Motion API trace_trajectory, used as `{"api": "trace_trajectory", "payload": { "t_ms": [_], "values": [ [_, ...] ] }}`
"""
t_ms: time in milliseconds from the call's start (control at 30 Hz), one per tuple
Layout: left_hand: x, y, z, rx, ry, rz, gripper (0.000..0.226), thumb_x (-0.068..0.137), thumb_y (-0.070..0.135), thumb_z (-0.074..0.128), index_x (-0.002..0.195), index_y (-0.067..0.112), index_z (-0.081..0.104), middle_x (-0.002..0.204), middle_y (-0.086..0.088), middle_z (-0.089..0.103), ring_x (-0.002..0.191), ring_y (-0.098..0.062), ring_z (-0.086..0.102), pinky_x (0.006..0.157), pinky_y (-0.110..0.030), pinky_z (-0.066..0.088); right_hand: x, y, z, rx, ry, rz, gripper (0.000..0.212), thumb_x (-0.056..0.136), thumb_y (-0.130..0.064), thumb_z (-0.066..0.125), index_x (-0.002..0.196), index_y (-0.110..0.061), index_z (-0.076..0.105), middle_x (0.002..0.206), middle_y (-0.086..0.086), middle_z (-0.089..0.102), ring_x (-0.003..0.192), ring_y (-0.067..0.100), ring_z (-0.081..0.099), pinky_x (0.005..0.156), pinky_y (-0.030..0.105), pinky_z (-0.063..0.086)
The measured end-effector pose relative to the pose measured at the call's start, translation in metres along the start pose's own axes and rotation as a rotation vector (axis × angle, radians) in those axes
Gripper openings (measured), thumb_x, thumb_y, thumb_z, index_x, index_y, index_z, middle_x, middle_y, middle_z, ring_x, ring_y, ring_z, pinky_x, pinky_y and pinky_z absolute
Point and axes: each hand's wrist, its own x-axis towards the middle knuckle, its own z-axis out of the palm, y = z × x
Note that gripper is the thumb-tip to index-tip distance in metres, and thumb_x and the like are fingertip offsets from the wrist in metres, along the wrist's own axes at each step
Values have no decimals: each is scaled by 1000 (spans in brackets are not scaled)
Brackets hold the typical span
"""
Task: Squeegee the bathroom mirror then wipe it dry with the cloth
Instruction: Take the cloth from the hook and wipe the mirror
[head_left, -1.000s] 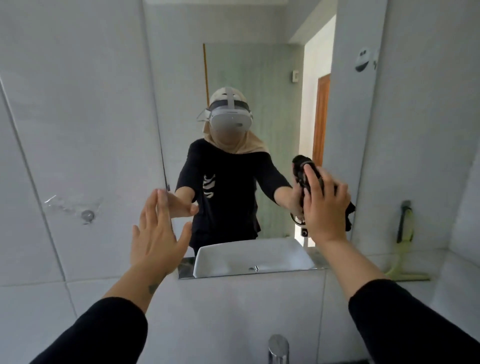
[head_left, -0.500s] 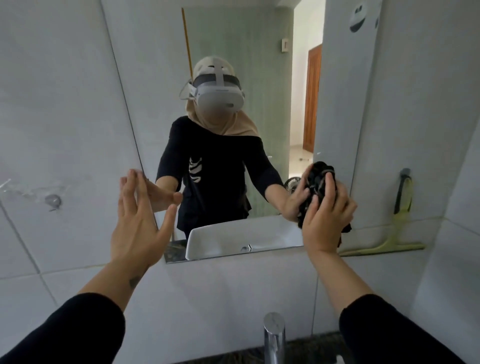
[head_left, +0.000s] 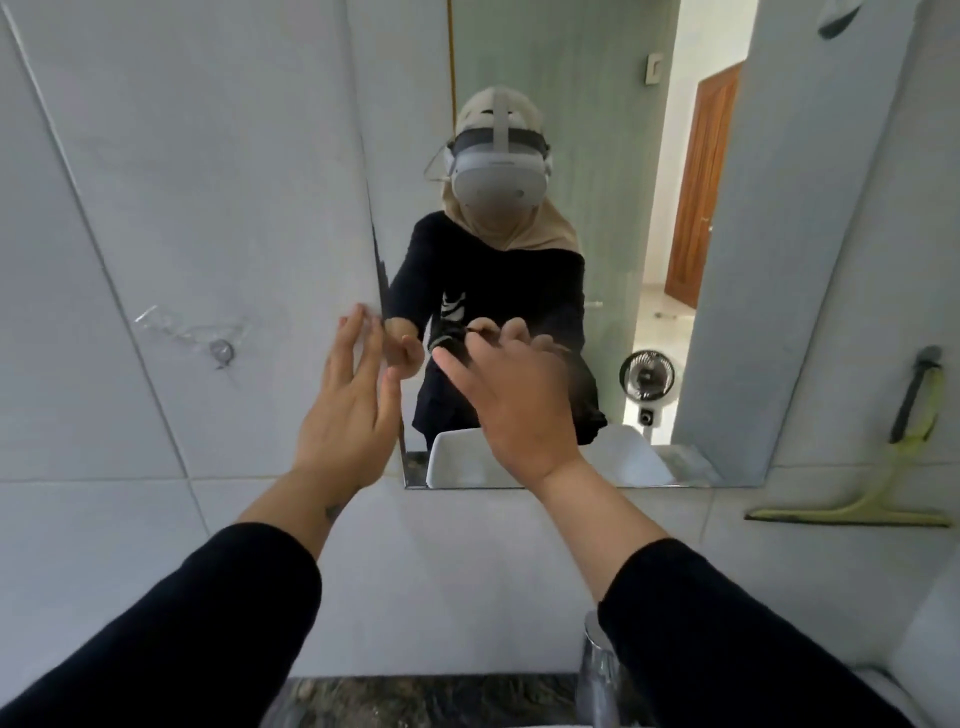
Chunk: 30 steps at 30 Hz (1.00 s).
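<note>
Both your hands raised at the mirror's (head_left: 597, 156) lower left corner.
Your left hand (head_left: 345, 415) is flat, fingers loosely spread, at the mirror's left edge. Your right hand (head_left: 514, 400) presses the dark cloth (head_left: 584, 410) against the glass, fingers spread. Squeegee (head_left: 883, 467) leans on the wall past the mirror's right edge.

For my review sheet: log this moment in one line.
stage: wiping | right hand: cloth on mirror | left hand: open | squeegee: set aside
</note>
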Motion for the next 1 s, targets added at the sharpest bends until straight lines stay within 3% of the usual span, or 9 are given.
{"api": "trace_trajectory", "payload": {
  "t_ms": [133,267,433,667,800,900,1000],
  "values": [
    [1,-9,0,25,-4,46,58,99,39,11,152,19,1,160,9,-10,142,1,-15,113,-19,8,-15,-28,6,28,-109,-143,68,85,-10,46,147,-32,28,136,-1,48,112,28,46,81,43,44],
    [-10,-11,12,73,5,-14,65,95,49,8,152,20,-2,159,9,-13,144,-6,-15,119,-42,9,-37,-36,10,46,-170,-262,61,90,-10,30,147,-30,26,134,-2,55,112,27,44,80,42,47],
    [-45,-5,42,27,-39,-110,65,95,51,13,149,25,-14,157,13,-20,144,-8,-17,118,-49,3,-59,-17,9,24,-147,-284,66,87,-12,48,146,-32,29,138,-1,44,112,25,43,85,41,39],
    [-43,2,51,81,-74,-159,75,96,48,25,148,16,-17,156,8,-26,145,-14,-18,116,-55,10,-80,47,-7,-7,-61,117,66,82,-9,63,136,-35,36,133,-1,37,105,25,43,84,42,38],
    [-43,4,54,152,-88,-191,86,93,53,33,148,11,-18,155,5,-28,145,-17,-19,115,-55,12,-99,83,-18,72,-27,457,56,91,-13,55,139,-28,29,135,9,35,108,32,41,89,49,41],
    [-41,4,57,216,-81,-214,94,91,54,40,146,8,-21,155,1,-29,145,-20,-18,115,-56,16,-117,104,-21,47,37,741,50,94,-14,50,139,-20,29,131,21,43,107,37,42,93,47,34],
    [-40,3,61,260,-50,-217,97,90,52,45,146,6,-19,155,-1,-27,145,-21,-17,114,-56,19,-135,116,-24,46,76,897,50,94,-13,49,139,-17,28,129,28,46,107,40,44,94,45,33]
  ]
}}
